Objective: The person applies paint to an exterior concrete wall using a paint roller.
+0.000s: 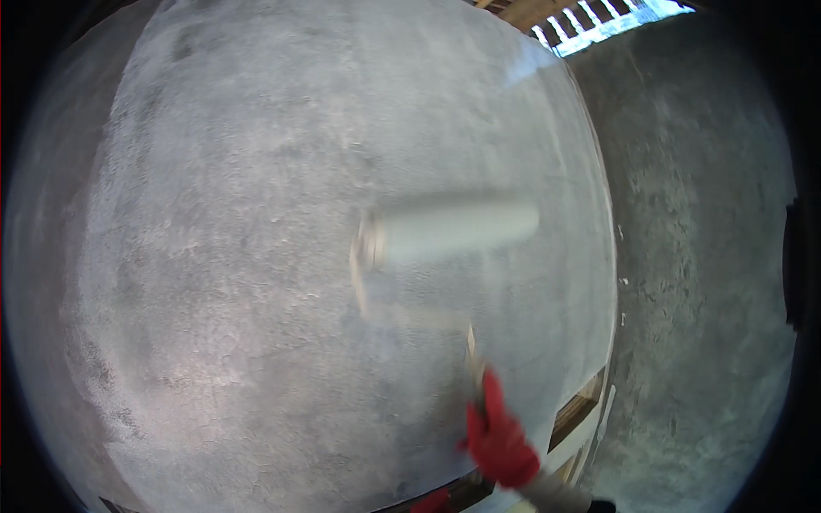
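Observation:
A paint roller (457,227) with a wide pale sleeve lies across the grey wall (256,256), blurred by motion. Its wire frame bends down from the sleeve's left end to the handle. My right hand (500,445), in a red glove, is closed round that handle below the roller. At the lower edge a bit of red glove shows, which looks like my left hand (432,501); its fingers are hidden, and I cannot make out whether it holds anything.
A darker grey wall (684,256) meets the painted one at a corner on the right. Wooden framing (577,410) stands low by that corner. Up at the top right, bright light comes through a slatted opening (599,30) beside wooden beams.

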{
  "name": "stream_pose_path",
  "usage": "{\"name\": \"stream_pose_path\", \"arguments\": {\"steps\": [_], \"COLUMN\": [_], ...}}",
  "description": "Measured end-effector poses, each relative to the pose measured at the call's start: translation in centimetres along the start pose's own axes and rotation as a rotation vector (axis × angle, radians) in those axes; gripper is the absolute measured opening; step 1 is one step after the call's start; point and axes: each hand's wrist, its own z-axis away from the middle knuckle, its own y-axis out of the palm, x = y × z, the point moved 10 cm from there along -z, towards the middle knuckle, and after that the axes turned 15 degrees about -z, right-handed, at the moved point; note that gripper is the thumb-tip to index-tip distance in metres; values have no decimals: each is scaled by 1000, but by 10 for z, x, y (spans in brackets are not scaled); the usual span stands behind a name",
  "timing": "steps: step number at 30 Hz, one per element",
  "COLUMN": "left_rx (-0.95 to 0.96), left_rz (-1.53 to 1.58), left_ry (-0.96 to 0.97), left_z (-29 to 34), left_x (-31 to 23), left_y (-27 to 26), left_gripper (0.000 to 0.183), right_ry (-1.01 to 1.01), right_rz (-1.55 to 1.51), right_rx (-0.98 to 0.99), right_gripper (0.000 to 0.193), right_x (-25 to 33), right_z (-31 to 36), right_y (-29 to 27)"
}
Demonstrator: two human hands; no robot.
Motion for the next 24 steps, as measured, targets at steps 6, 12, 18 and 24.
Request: {"name": "stream_pose_path", "arguments": {"steps": [6, 12, 18, 24], "left_rx": [-9, -118, 102, 125], "left_rz": [65, 456, 219, 496], "left_ry": [-297, -532, -306, -245], "left_z": [20, 44, -40, -59], "left_x": [128, 123, 69, 33], "left_y": [68, 114, 98, 74], "left_gripper": [43, 31, 30, 31], "right_ry": [189, 62, 138, -163], "right_rz": [-214, -295, -185, 61], "right_rx": [188, 119, 146, -20], "right_gripper": [51, 60, 53, 64], "right_x": [-115, -106, -77, -32], "right_z": [236, 300, 205, 179], "right_y": [7, -5, -11, 0]}}
